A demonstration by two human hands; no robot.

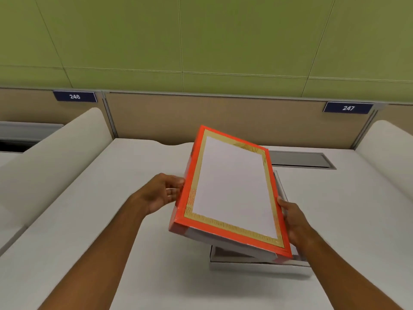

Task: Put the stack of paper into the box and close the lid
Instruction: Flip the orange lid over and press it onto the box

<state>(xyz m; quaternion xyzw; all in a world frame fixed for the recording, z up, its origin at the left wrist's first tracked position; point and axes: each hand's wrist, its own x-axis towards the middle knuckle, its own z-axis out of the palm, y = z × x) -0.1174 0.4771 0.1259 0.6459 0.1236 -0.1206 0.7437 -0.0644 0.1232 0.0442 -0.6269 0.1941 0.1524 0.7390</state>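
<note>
I hold an orange lid [232, 189] with a gold frame and a white middle panel, tilted with its left side raised. It hangs over a flat white box [259, 264] that lies on the desk and shows only at its front and right edges. My right hand [295, 222] grips the lid's right edge, thumb on top. The fingers of my left hand [163, 191] touch the lid's left side. The lid hides the inside of the box, and I cannot see the paper stack.
The box rests on a white desk [111, 220] with padded white dividers on the left [58, 157] and right [388, 148]. A grey cable hatch [301, 159] sits behind the box. A tan partition [201, 117] with number plates 246 and 247 closes the back.
</note>
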